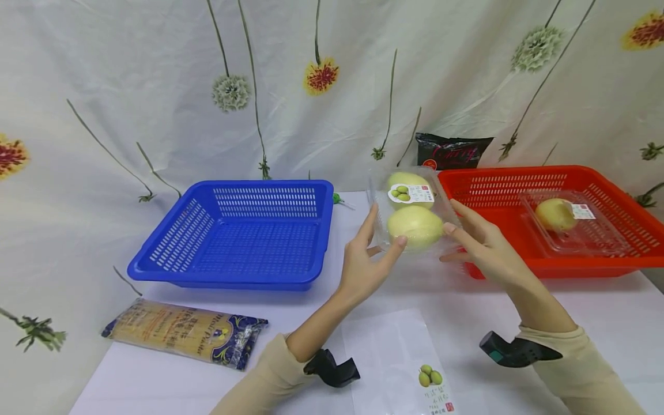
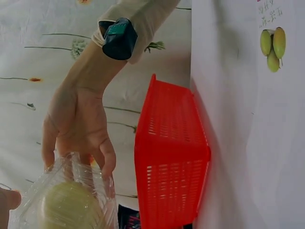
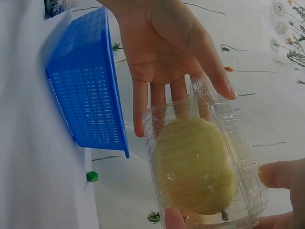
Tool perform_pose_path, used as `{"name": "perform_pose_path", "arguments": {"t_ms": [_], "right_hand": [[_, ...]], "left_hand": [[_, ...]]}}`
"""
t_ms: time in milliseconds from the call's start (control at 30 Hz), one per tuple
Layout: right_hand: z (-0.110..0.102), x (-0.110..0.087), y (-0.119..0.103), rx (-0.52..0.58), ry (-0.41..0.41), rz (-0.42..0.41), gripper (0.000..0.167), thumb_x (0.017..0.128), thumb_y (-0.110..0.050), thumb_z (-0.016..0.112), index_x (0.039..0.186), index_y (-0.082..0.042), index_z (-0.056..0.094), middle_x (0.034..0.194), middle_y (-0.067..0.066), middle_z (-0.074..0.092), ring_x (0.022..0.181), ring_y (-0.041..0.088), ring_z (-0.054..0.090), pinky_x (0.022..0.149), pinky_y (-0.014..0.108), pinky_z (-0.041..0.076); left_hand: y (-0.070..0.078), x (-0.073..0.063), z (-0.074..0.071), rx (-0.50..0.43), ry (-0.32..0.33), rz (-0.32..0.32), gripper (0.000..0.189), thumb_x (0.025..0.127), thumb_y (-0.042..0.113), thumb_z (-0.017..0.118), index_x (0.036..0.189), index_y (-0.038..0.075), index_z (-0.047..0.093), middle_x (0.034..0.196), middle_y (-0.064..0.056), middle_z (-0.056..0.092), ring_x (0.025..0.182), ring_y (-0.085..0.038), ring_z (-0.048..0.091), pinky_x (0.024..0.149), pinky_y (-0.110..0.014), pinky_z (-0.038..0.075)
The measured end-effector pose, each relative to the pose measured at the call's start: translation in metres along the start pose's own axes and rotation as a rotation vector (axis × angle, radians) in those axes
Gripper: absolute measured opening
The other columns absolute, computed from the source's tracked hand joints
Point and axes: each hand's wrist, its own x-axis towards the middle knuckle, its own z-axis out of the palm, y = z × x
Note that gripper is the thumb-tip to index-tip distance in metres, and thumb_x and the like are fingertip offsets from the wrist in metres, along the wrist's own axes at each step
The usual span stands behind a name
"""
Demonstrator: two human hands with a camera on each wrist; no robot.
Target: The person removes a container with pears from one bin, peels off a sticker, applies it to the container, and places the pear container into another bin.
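A clear plastic clamshell box (image 1: 380, 222) with a white label (image 1: 411, 193) is held above the table between both hands. Inside are two pale yellow-green fruits that look like pears (image 1: 415, 226). On the box's left side my left hand (image 1: 363, 262) grips with the thumb in front and fingers around the edge. My right hand (image 1: 487, 248) holds the opposite side, thumb at the front near the lower fruit. In the right wrist view, a fruit's short stem (image 3: 225, 215) shows through the plastic. The left wrist view shows the right hand (image 2: 78, 119) around the box's far end.
A blue basket (image 1: 228, 276) stands to the left. The red basket (image 1: 560, 266) at right contains another clear box (image 1: 576, 242) with a yellowish fruit. Nearby lie a pasta packet (image 1: 181, 331), a white printed sheet (image 1: 394, 351), a black packet (image 1: 451, 151) and a small green-headed stick (image 1: 338, 199).
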Motion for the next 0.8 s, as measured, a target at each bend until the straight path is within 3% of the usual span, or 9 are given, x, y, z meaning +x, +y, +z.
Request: {"name": "perform_pose_path", "arguments": {"t_ms": [433, 700, 800], "right_hand": [[-0.036, -0.004, 0.004, -0.043, 0.134, 0.052, 0.060, 0.099, -0.036, 0.043, 0.152, -0.023, 0.017, 0.150, 0.012, 0.024, 0.114, 0.018, 0.042, 0.073, 0.022, 0.053], [-0.064, -0.007, 0.012, -0.106, 0.194, 0.155, 0.060, 0.099, -0.042, 0.038, 0.152, -0.031, 0.011, 0.153, 0.014, 0.017, 0.126, 0.034, 0.030, 0.072, 0.018, 0.051], [-0.074, -0.008, 0.016, -0.148, 0.232, 0.173, 0.059, 0.099, -0.043, 0.037, 0.152, -0.032, 0.012, 0.152, 0.016, 0.020, 0.123, 0.032, 0.033, 0.070, 0.017, 0.052]], "left_hand": [[0.008, 0.022, 0.027, -0.120, -0.126, 0.024, 0.073, 0.089, 0.017, 0.062, 0.149, 0.005, 0.022, 0.155, -0.006, 0.020, 0.137, -0.026, 0.029, 0.092, -0.028, 0.047], [0.007, 0.039, 0.050, -0.174, -0.212, 0.002, 0.073, 0.089, 0.012, 0.063, 0.149, 0.004, 0.023, 0.155, -0.003, 0.021, 0.137, -0.021, 0.028, 0.092, -0.033, 0.048], [0.005, 0.045, 0.059, -0.193, -0.242, -0.006, 0.073, 0.088, 0.010, 0.064, 0.148, 0.004, 0.023, 0.155, -0.003, 0.021, 0.137, -0.017, 0.027, 0.090, -0.030, 0.048]]}}
